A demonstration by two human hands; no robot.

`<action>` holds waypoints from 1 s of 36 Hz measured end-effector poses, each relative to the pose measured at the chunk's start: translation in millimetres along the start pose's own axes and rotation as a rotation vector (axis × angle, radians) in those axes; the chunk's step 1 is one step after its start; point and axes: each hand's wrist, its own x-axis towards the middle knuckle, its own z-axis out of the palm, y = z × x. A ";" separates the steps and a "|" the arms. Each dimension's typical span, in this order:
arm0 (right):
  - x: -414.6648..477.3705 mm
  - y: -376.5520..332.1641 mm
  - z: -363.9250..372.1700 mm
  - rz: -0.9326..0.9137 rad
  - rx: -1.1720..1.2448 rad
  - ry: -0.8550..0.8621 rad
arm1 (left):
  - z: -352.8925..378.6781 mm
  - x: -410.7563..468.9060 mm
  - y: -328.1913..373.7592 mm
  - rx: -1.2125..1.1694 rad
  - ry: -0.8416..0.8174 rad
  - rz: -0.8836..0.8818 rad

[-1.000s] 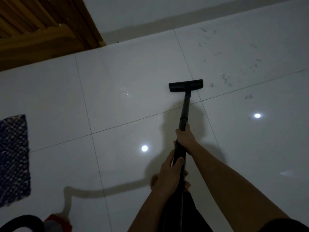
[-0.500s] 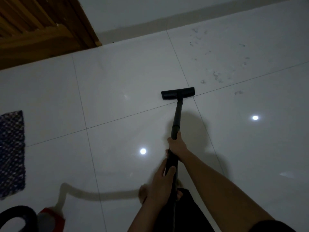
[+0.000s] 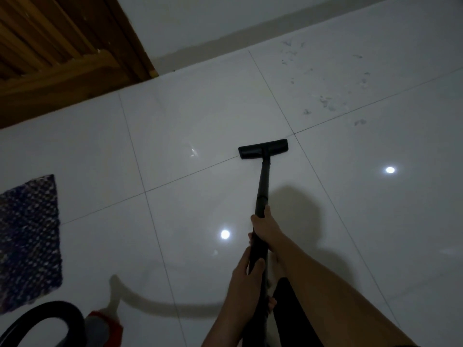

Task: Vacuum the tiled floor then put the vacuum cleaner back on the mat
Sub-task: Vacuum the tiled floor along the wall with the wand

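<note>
Right hand (image 3: pixel 264 230): clenched around the wand (image 3: pixel 261 194), further from the body, so it can steer and press the head flat.
Left hand (image 3: pixel 246 279): also wrapped tight on the wand, nearer the body, where it supplies the pull and push.
Floor head (image 3: pixel 263 149): flat on the tiled floor (image 3: pixel 175 246), at 12 o'clock from the hands, just short of a tile joint crossing.
Dust (image 3: pixel 325 101): grey specks at 1 o'clock beyond the head, judged not yet reached.
Mat (image 3: pixel 28 241): patterned, at 9 o'clock, well apart from the head.
Vacuum body (image 3: pixel 75 324): dark and red, at 7 o'clock, beside the mat.
Change: compared with a second ago, the head sits nearer the person and further from the dust, which suggests a back stroke.
</note>
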 end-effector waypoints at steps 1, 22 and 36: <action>-1.0 4.1 -0.1 0.004 0.002 0.004 | 0.8 -2.0 -3.4 0.001 -0.004 0.005; -11.0 63.4 -113.0 -0.024 0.066 0.070 | 106.2 -9.4 -36.1 0.036 -0.087 0.004; -2.7 64.1 -222.1 -0.006 -0.005 0.130 | 198.9 1.9 -6.7 0.124 -0.205 0.001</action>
